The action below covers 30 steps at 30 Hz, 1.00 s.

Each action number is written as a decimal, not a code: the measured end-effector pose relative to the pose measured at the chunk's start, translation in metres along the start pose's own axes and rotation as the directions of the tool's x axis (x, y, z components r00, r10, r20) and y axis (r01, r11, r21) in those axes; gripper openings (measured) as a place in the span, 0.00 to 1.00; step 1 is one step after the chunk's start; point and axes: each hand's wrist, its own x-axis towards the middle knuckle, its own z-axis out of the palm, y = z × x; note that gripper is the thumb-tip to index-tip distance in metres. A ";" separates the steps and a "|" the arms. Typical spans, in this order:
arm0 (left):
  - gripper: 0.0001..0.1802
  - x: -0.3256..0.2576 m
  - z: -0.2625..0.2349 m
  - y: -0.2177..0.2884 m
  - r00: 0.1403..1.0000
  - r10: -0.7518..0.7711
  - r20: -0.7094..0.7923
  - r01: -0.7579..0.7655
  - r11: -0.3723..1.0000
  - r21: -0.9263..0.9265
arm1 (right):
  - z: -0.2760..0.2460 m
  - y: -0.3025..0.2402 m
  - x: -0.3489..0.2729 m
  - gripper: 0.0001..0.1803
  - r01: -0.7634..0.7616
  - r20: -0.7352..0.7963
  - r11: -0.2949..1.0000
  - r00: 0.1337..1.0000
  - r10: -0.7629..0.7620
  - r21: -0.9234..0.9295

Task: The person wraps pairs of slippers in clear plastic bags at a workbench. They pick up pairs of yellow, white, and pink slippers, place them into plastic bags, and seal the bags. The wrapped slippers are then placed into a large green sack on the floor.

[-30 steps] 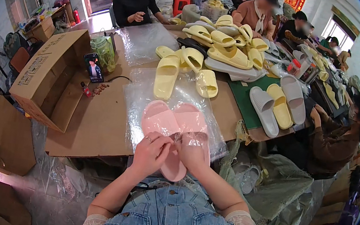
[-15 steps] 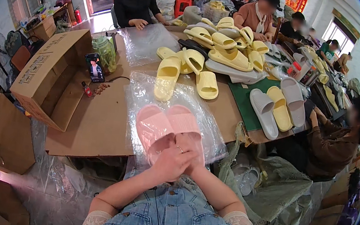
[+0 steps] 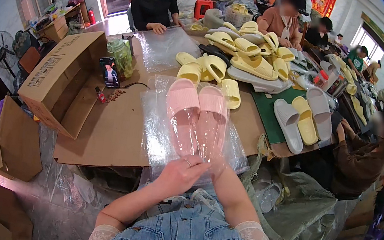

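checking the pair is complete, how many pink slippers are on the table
2. Left slipper and right slipper lie side by side on the clear bags, heels toward the left hand and right hand. No others show.

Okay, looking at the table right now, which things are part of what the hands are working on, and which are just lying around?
In hand:
left hand
right hand
pink slippers
clear plastic bag around them

Lying about:
yellow slippers
grey slippers
cardboard box
green jar
phone

Bare cardboard tabletop left of pink slippers, yellow slippers crowding beyond, carton far left
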 end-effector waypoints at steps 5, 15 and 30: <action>0.13 0.000 -0.001 -0.027 0.990 -0.127 0.060 0.122 0.990 0.077 | 0.016 0.012 0.011 0.29 0.010 -0.014 0.998 1.000 -0.010 0.054; 0.28 -0.025 -0.036 -0.048 0.988 -0.075 0.135 0.059 0.991 0.120 | -0.070 -0.001 -0.098 0.28 0.305 -0.042 0.948 0.952 -0.302 0.092; 0.37 -0.080 -0.044 -0.069 0.909 -0.034 0.415 -0.089 0.958 0.272 | -0.143 0.073 -0.126 0.27 0.370 0.045 0.928 0.927 -0.372 0.046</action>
